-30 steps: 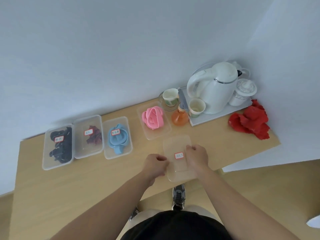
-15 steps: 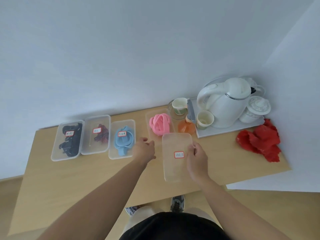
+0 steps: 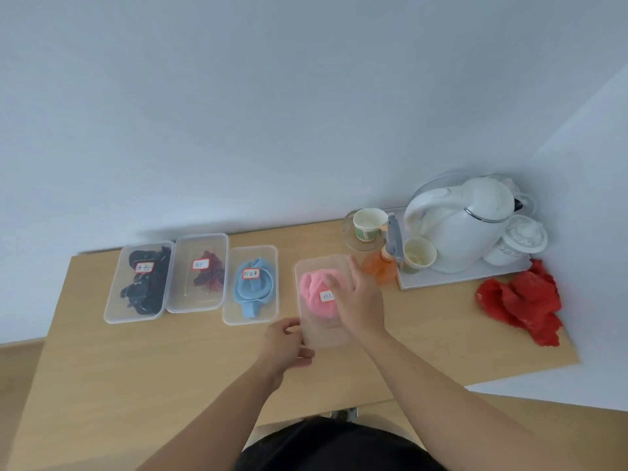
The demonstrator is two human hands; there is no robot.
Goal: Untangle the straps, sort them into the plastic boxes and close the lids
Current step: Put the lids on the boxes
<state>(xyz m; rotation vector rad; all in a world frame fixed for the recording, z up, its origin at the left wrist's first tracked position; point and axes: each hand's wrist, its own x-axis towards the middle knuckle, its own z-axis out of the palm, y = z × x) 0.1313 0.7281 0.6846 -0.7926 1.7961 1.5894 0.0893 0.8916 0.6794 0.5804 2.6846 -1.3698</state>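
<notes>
Pink strap (image 3: pixel 314 295) lies bundled inside the pink-strap box (image 3: pixel 299 311), right of centre on the wooden table (image 3: pixel 136 385), and the clear lid (image 3: pixel 323 266) with its red-edged label (image 3: pixel 327 296) is lying over it. Right hand (image 3: pixel 358 300) is flat on top of that lid, fingers straight and spread wide. Left hand (image 3: pixel 285 345) has the near left corner of the pink-strap box, thumb on top, fingers curled in under the edge, a pinch. Has the lid snapped fully down? Cannot tell from here.

Over to the left, a row of three, all lidded and labelled: the far-left box (image 3: pixel 115 300) with black straps (image 3: pixel 146 283), the middle box (image 3: pixel 183 294) with a red-and-dark striped strap (image 3: pixel 209 275), and the blue-strap box (image 3: pixel 231 314) with its blue strap (image 3: pixel 253 287), nearest the hands.

On the right, an orange bottle (image 3: pixel 380 271) stands just beside the pink-strap box. Behind it are a green-banded paper cup (image 3: pixel 368 226), a plain paper cup (image 3: pixel 418 256) and a white kettle (image 3: pixel 469 229) on a pale tray (image 3: pixel 458 278). A red cloth (image 3: pixel 520 307) lies crumpled near the table's right edge.
</notes>
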